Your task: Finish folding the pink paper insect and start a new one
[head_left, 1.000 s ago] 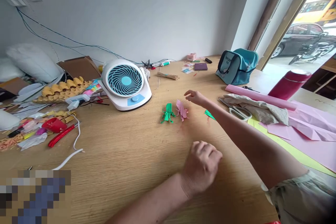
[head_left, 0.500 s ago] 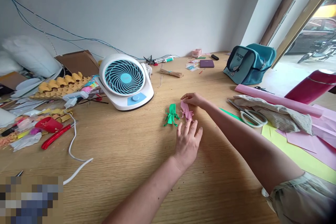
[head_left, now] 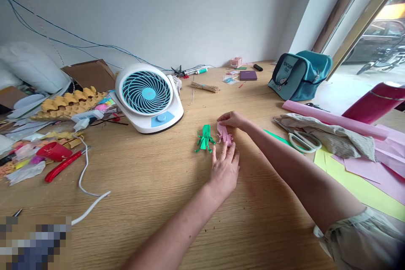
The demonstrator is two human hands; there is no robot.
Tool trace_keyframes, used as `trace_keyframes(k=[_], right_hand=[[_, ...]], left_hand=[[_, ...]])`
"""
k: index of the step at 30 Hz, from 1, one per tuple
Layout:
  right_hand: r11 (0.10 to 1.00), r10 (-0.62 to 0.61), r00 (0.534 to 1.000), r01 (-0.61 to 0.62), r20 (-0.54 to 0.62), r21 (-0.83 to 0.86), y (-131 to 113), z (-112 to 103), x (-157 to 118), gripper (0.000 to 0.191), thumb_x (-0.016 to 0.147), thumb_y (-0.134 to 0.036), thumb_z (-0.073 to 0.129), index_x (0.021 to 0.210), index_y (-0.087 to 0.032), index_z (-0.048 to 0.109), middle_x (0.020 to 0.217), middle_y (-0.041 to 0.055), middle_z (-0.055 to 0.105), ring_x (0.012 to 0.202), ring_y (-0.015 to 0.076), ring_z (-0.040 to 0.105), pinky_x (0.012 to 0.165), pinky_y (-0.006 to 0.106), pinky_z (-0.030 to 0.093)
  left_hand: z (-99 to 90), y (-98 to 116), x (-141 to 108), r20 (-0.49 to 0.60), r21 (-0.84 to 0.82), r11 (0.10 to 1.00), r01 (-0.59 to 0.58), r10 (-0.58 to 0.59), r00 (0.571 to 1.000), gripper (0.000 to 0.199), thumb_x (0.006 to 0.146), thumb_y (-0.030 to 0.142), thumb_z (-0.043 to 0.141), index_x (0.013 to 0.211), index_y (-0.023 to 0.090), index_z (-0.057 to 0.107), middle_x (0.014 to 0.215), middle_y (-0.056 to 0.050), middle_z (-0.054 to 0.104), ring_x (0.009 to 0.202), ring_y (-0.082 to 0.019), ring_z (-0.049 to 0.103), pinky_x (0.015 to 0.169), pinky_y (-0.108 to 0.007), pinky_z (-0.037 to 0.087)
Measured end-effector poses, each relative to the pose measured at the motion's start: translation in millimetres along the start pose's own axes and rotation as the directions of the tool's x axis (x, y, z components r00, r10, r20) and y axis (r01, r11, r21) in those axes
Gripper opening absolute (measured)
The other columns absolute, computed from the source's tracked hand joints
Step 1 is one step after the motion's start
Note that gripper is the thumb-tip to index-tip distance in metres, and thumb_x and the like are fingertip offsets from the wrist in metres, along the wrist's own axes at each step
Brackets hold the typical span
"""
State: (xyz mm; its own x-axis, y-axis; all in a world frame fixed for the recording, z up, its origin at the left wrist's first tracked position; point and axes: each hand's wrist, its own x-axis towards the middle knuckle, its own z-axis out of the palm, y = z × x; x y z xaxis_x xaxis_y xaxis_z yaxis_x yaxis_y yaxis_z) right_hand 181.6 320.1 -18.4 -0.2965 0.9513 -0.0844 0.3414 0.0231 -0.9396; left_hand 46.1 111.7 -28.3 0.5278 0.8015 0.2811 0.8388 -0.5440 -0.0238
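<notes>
A pink folded-paper bug (head_left: 224, 133) rests on the wooden table (head_left: 133, 185) in front of me. My right hand (head_left: 232, 120) reaches over its far end, thumb and fingers closed on the paper; the exact contact is partly hidden. At its near end lies my left hand (head_left: 224, 170), palm down and fingers spread, with fingertips at the paper's edge. Just left of it sits a green folded-paper bug (head_left: 205, 138) with bent legs, which neither hand holds.
A white fan (head_left: 147, 97) stands behind to the left, beside a red cup (head_left: 54, 151) and red-handled pliers (head_left: 65, 165). On the right are scissors (head_left: 304, 141), a grey cloth (head_left: 332, 135), a pink paper roll (head_left: 335, 120), yellow paper (head_left: 357, 181) and a teal bag (head_left: 300, 76).
My left hand has shifted slightly left and its fingers lie flatter. The right hand stays at the pink bug's far end. The whole view has drifted a little.
</notes>
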Motion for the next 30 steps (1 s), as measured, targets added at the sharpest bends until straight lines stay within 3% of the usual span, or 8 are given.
trace_keyframes(k=[5, 14, 24, 30], right_hand=[[1.000, 0.004, 1.000, -0.004, -0.015, -0.011, 1.6, 0.3, 0.8, 0.021, 0.067, -0.018, 0.084, 0.087, -0.013, 0.079, 0.079, 0.0044, 0.077, 0.065, 0.0125, 0.065, 0.064, 0.022, 0.053], [0.999, 0.021, 0.999, -0.022, -0.027, -0.034, 2.3, 2.7, 1.4, 0.017, 0.068, -0.020, 0.084, 0.083, -0.014, 0.078, 0.076, 0.0044, 0.076, 0.062, 0.0118, 0.064, 0.058, 0.020, 0.052], [0.992, 0.030, 0.998, -0.037, -0.061, -0.120, 5.1, 6.7, 2.5, 0.013, 0.068, -0.021, 0.080, 0.077, -0.013, 0.076, 0.064, 0.0021, 0.071, 0.051, 0.0094, 0.056, 0.048, 0.018, 0.043], [0.993, 0.001, 0.997, -0.011, -0.081, -0.122, 5.1, 7.9, 1.3, 0.014, 0.072, -0.016, 0.072, 0.085, -0.013, 0.075, 0.068, 0.0006, 0.070, 0.053, 0.0078, 0.055, 0.049, 0.017, 0.042]], left_hand=[[-3.0, -2.0, 1.0, 0.065, -0.026, 0.999, 0.025, -0.023, 0.998, 0.052, 0.099, 0.036, 0.042, 0.143, 0.011, 0.046, 0.160, -0.015, 0.031, 0.152, -0.032, 0.016, 0.118, -0.067, 0.020], [0.8, -2.3, -0.4, 0.027, -0.023, 0.999, 0.028, -0.027, 0.999, 0.049, 0.098, 0.035, 0.044, 0.142, 0.013, 0.048, 0.158, -0.014, 0.037, 0.150, -0.031, 0.023, 0.118, -0.067, 0.023], [0.3, -1.1, -0.1, 0.033, -0.024, 0.999, 0.044, -0.043, 0.999, 0.049, 0.097, 0.035, 0.045, 0.141, 0.013, 0.048, 0.158, -0.014, 0.037, 0.151, -0.032, 0.021, 0.117, -0.068, 0.024], [0.6, -1.0, -0.7, 0.022, -0.027, 0.999, 0.047, -0.047, 0.999, 0.048, 0.098, 0.034, 0.044, 0.141, 0.014, 0.048, 0.158, -0.013, 0.036, 0.150, -0.032, 0.021, 0.117, -0.068, 0.024]])
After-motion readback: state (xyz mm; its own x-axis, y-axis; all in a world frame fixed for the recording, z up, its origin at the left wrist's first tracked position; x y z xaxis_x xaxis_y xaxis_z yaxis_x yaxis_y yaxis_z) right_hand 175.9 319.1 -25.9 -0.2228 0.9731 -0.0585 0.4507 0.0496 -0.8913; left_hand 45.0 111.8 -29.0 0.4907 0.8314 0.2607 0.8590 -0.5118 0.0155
